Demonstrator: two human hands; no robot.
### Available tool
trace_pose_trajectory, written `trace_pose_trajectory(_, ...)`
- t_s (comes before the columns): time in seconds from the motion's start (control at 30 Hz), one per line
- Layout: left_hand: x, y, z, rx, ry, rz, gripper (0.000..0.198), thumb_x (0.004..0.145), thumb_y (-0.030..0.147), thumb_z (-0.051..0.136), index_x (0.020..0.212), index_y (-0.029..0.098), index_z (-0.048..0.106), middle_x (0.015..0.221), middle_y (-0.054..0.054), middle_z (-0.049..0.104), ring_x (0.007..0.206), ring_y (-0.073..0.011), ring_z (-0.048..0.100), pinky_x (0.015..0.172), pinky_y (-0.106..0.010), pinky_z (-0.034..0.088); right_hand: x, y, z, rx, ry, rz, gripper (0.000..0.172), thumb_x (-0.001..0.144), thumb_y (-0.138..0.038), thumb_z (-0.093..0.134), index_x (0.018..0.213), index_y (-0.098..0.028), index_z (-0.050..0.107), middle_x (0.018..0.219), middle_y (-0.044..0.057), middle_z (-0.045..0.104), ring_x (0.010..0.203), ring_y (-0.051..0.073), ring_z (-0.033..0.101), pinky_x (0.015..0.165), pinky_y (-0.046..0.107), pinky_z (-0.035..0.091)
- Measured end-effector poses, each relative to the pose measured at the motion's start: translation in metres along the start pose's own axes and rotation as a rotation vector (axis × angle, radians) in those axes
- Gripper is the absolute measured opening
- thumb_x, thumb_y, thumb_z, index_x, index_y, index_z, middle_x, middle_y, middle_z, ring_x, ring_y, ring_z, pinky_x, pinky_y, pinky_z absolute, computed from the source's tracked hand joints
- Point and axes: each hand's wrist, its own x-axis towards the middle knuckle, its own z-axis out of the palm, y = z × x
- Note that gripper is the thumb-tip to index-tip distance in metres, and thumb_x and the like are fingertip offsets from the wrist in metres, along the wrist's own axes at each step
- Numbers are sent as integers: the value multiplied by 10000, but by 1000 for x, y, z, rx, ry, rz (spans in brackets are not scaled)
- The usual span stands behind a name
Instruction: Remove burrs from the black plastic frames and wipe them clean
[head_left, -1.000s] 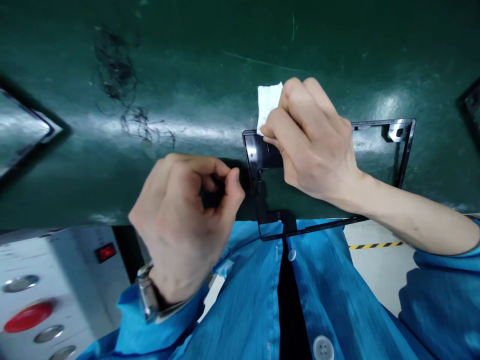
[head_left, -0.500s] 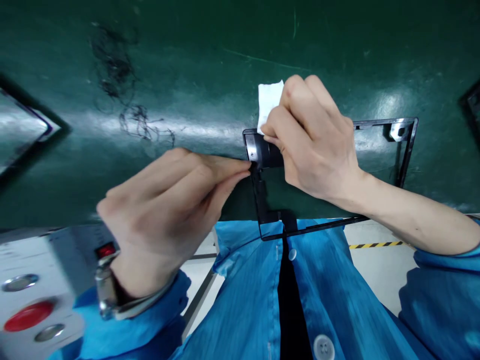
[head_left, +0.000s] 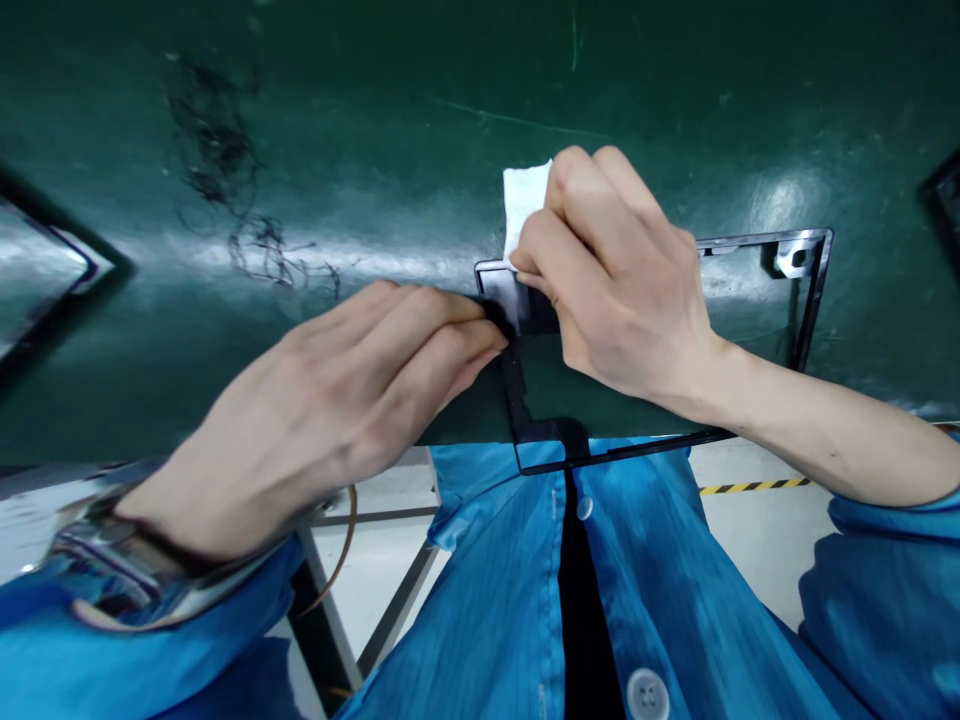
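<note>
A thin black rectangular plastic frame (head_left: 814, 300) lies partly on the green bench top, its near side jutting past the bench edge toward my blue jacket. My left hand (head_left: 352, 385) comes from the left, fingers pressed together on the frame's left bar. Above the frame's upper left corner, my right hand (head_left: 619, 275) is closed around a small folded white cloth (head_left: 523, 205). Part of that cloth sticks out past the fingers. A wider dark panel at this corner is partly covered by the right hand. The left fingertips sit just below the panel.
Tangled black threads (head_left: 217, 150) are on the green bench top (head_left: 390, 160) at the upper left. A dark-edged shiny panel (head_left: 37, 270) lies at the left edge. Another dark object (head_left: 946, 195) shows at the right edge. Yellow-black tape (head_left: 754, 487) marks the floor.
My left hand has turned flatter, its wrist swinging left and its fingers bunching on the frame's left bar. My right hand stays at the corner with the white cloth.
</note>
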Motion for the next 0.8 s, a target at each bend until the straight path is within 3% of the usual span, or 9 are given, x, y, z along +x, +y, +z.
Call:
trace_pose_trajectory(0.1, 0, 2, 3, -72, 25, -74, 341, 1195, 456, 569, 1209, 216, 811, 1162, -87, 817, 1052, -225, 758, 956, -424, 675, 2, 0, -3, -11, -67, 6, 347, 1173, -52, 400, 1089, -201, 702, 925, 35, 717, 1139, 183, 762, 644, 315, 419)
trace_pose_trajectory(0.23, -10, 7, 0, -133, 152, -190, 195, 1160, 383, 620, 1228, 306, 785, 1234, -53, 824, 1109, -233, 792, 955, -394, 683, 3, 0, -6, -28, -169, 27, 448, 1183, -38, 329, 1115, -226, 729, 931, 29, 709, 1142, 166, 756, 668, 308, 441)
trace_pose_trajectory(0.37, -28, 2, -3, -40, 224, -307, 203, 1106, 348, 591, 1213, 330, 762, 1195, -29, 821, 1078, -265, 767, 944, -449, 666, 1, 1, -2, -11, -79, 5, 337, 1141, -11, 437, 1074, -195, 711, 887, 40, 684, 1092, 195, 763, 658, 316, 430)
trace_pose_trajectory(0.47, -38, -12, 0, 48, 242, -336, 204, 1056, 319, 546, 1104, 314, 744, 1115, -10, 784, 1039, -270, 732, 1022, -529, 628, 0, 1, -1, 9, -86, 4, 321, 1104, 19, 450, 1062, -188, 693, 873, 46, 673, 1065, 200, 741, 642, 323, 416)
trace_pose_trajectory(0.67, -35, -37, 9, 185, 380, -31, 69, 1016, 241, 612, 1051, 264, 667, 924, -14, 749, 739, -192, 614, 818, -441, 478, -1, -2, -4, 14, -63, 106, 329, 1200, -133, 448, 971, -229, 664, 922, 41, 675, 943, 184, 660, 692, 352, 451)
trace_pose_trajectory(0.8, -35, -34, 14, 231, 403, -77, 102, 1091, 281, 569, 997, 265, 606, 894, 5, 735, 755, -200, 636, 911, -481, 484, -2, 0, -9, 102, -16, 46, 258, 1174, -168, 566, 943, -204, 675, 960, 54, 692, 865, 173, 581, 785, 344, 523)
